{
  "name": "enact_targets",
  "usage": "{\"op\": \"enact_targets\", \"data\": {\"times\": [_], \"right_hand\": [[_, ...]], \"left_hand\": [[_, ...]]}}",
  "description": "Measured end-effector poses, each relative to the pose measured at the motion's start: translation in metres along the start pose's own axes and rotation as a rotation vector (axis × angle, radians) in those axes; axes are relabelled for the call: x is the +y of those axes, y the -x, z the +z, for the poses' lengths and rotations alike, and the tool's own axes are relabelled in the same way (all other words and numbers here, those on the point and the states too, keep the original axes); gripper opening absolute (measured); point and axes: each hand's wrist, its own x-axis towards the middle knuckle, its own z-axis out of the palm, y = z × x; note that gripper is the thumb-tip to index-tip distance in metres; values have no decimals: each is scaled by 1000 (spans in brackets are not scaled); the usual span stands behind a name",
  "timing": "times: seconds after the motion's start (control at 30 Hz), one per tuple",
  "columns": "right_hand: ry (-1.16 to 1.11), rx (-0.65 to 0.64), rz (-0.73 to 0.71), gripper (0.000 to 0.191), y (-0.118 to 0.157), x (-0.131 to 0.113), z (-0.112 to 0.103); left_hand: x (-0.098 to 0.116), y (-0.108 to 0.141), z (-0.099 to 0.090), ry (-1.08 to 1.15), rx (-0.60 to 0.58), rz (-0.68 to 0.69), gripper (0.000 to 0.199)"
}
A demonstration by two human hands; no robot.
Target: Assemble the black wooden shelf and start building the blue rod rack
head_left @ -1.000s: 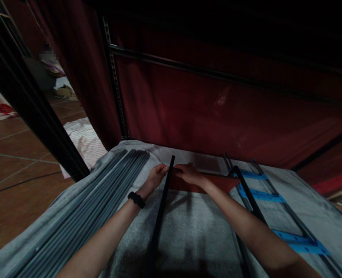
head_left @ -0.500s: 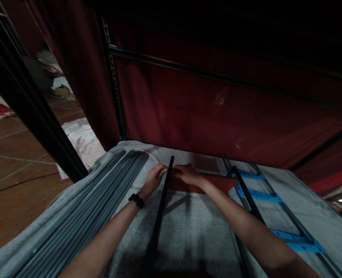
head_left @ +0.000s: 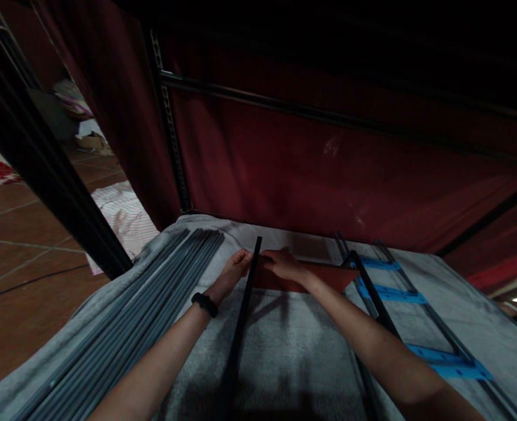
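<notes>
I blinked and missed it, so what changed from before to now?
Nothing visibly moved; only the view shifted slightly. The left hand and right hand are still at the far end of the black bar; the reddish panel, grey rods and blue pieces stayed put.

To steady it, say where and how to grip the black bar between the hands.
Probably wrap the black bar mid-length, from its left: it's slim and bare there, while the left hand and right hand crowd its upper end and the red panel lies to its right.
</notes>
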Motion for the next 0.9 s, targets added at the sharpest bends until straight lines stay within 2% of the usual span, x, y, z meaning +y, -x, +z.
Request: {"op": "enact_targets", "data": {"times": [0.13,0.7,0.8,0.9], "right_hand": [[-4,3,12,39,1,-1,-1],[31,6,0,37,2,-3,-2],[38,0,14,35,2,-6,-3],[33,-7,22,33,2,-6,-3]], "left_hand": [[1,1,-1,28,-20,-4,36],[2,-5,-14,-161,-56,207,24],[3,-5,-14,-127,-67,197,23],[4,-3,-14,-29,-89,133,28]]}}
